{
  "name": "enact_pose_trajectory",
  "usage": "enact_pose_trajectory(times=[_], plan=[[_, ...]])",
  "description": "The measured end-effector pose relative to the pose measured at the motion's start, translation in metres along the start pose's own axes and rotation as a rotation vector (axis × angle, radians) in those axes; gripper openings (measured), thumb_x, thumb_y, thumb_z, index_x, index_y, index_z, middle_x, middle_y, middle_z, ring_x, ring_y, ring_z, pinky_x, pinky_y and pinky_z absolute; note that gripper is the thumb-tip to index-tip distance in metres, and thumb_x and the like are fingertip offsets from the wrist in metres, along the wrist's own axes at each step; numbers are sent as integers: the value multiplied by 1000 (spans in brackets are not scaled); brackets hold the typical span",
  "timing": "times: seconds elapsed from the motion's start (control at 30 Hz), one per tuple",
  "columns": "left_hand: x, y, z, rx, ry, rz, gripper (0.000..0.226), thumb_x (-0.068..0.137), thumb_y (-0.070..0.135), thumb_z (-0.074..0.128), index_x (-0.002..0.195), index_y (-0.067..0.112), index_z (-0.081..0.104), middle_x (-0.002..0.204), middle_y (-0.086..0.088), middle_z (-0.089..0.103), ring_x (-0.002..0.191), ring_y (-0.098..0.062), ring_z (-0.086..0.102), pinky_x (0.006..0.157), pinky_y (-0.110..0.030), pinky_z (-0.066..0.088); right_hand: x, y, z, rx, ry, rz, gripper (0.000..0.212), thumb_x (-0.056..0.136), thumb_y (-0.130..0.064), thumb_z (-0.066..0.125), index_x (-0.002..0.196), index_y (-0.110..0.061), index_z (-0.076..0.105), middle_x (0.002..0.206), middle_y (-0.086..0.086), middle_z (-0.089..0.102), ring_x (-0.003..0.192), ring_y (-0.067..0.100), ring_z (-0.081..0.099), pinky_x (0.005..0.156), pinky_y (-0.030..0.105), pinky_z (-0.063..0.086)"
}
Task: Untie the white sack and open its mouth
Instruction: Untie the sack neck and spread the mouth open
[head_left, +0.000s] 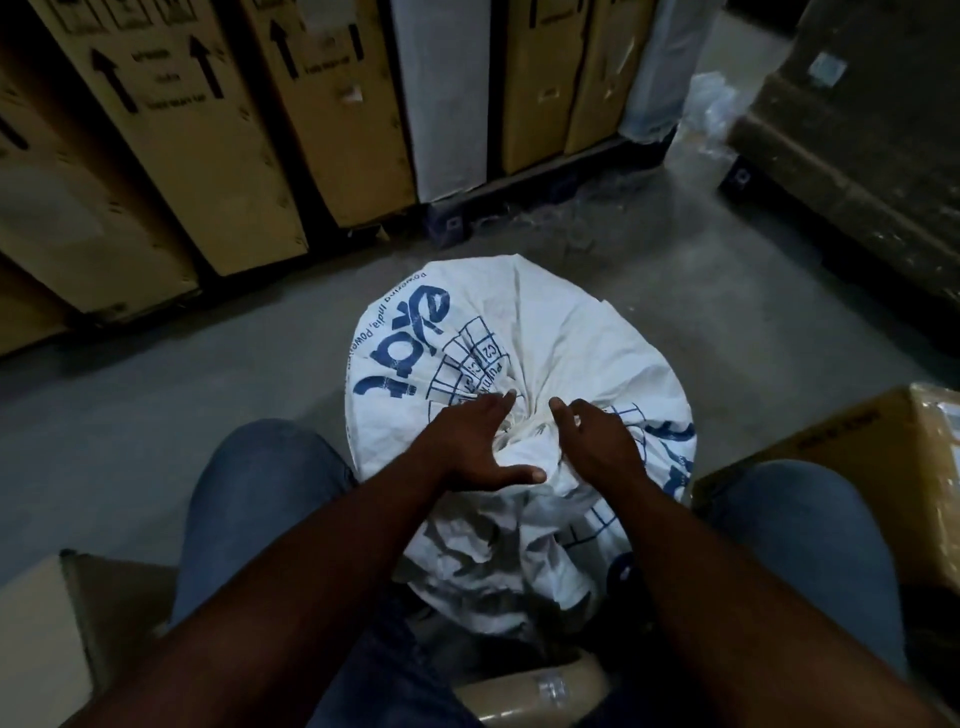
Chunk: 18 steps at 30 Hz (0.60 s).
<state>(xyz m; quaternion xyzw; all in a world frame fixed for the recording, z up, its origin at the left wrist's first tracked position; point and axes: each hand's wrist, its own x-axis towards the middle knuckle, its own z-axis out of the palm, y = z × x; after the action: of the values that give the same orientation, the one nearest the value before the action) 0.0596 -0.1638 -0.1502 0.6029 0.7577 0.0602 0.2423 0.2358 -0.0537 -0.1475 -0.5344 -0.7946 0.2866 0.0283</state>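
A white sack (545, 332) with blue print stands on the floor between my knees, full and round. Its mouth is gathered into a tight bunch, the knot (530, 434), near the middle of its top. My left hand (475, 449) lies on the left side of the bunch, fingers spread, fingertips at the folds and thumb pressing the cloth below. My right hand (597, 441) grips the right side of the gathered cloth, thumb pointing up. The tie itself is hidden between my hands.
Tall cardboard cartons (218, 156) on a blue pallet (467, 218) line the back. A wrapped stack (872, 156) stands at the back right. A brown box (857, 467) sits by my right knee, another box (41, 644) by my left. The grey floor (208, 364) lies between.
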Motion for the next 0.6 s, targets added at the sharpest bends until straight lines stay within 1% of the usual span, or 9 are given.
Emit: enact_pose_trajectory(times=[0.03,0.1,0.17,0.23,0.33,0.43,0.5,0.53,0.6], plan=[[2,1,-1,-32,-72,-4,130,61,102,49,165,30,22,170,-1,32,155,-22,34,126,-40,31,3,1,-2,-63,25,-28,66,102,-67,27,100,-14,67,107,16,73,110,38,66,90,44,49],[4,3,-2,-57,-163,31,116,58,102,54,154,38,40,154,1,55,140,-24,54,115,-40,45,8,1,-10,-187,125,-80,67,104,-64,25,93,-13,67,98,17,73,101,40,68,83,45,50],[5,5,-2,37,-130,71,98,65,92,63,145,36,50,140,2,65,128,-24,63,105,-38,52,14,2,-17,-282,224,-134,59,104,-61,28,100,-14,63,92,17,73,93,42,69,77,44,50],[7,10,-6,196,-7,90,69,83,67,67,139,30,55,133,-1,68,123,-26,65,96,-36,53,19,1,-23,-302,295,-196,52,103,-61,33,113,-17,59,94,15,73,92,40,70,74,44,51],[11,20,-17,206,110,7,39,93,38,62,129,27,61,123,-5,71,117,-30,67,90,-39,55,22,-3,-29,-242,344,-362,70,94,-70,45,144,-22,47,120,11,64,106,36,65,77,44,55],[19,22,-28,-180,235,-235,27,86,24,65,111,21,72,113,-9,75,112,-31,69,88,-37,55,12,-8,-28,-251,298,-512,102,82,-81,53,164,-30,20,156,16,40,135,36,48,97,49,48],[24,22,-38,-423,329,-345,31,85,24,60,110,15,75,118,-15,75,116,-34,68,89,-34,50,0,-12,-22,-113,243,-460,113,77,-81,60,165,-35,6,170,16,19,151,35,33,112,51,39],[27,24,-44,-510,340,-373,35,87,25,57,114,12,75,123,-17,73,119,-34,66,89,-32,47,-5,-13,-18,-11,199,-365,118,75,-79,65,164,-38,0,172,14,12,154,34,27,116,51,36],[31,33,-54,-627,348,-369,51,83,34,48,118,7,74,127,-18,72,122,-33,65,87,-27,42,-13,-19,-6,219,106,-95,123,74,-71,76,164,-39,-2,172,12,16,154,32,28,118,47,35]])
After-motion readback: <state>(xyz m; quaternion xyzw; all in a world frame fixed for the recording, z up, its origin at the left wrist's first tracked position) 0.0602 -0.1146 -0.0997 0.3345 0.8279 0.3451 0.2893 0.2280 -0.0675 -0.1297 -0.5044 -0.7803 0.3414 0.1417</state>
